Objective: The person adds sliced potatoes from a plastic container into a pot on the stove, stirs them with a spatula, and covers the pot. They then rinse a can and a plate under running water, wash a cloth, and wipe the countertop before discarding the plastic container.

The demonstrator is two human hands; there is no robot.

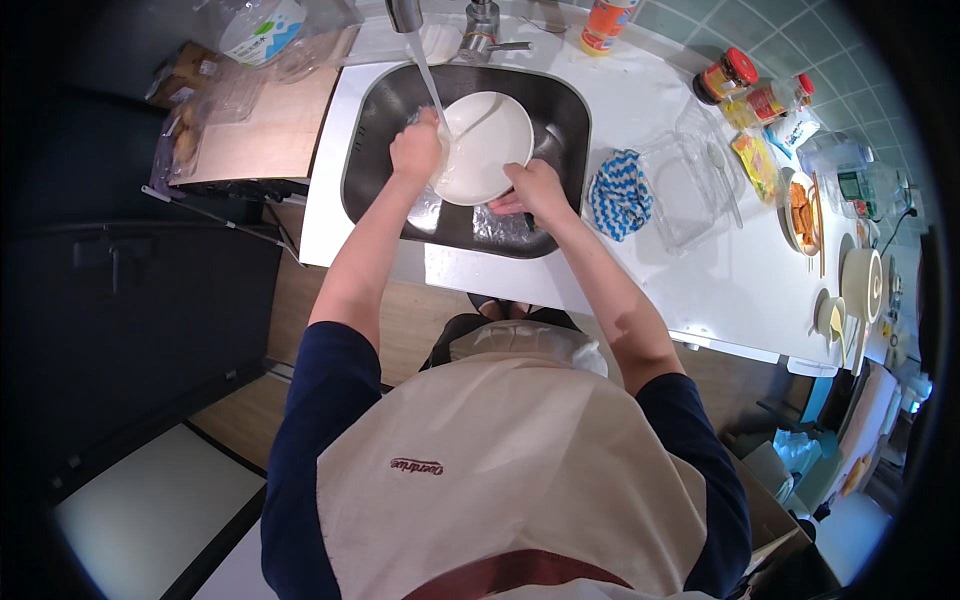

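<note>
A white plate (491, 146) is tilted inside the dark metal sink (360, 172), with water from the faucet (406, 16) running onto its left side. My left hand (418, 152) is curled at the plate's left rim, in the splashing water; its fingertips are hidden. The lower right rim is gripped by my right hand (534, 187), thumb on top and fingers underneath. Beneath the plate, shiny wet patches show on the sink floor. Just right of the sink lies a crumpled blue-and-white patterned cloth (621, 195).
Clear plastic containers (679, 187) and a spoon (724, 184) lie right of the cloth. Jars (726, 75), a plate of food (802, 210) with chopsticks and a lidded pot (862, 285) stand farther right. An orange-labelled bottle (606, 26) is behind the sink. A wooden board (277, 127) lies left.
</note>
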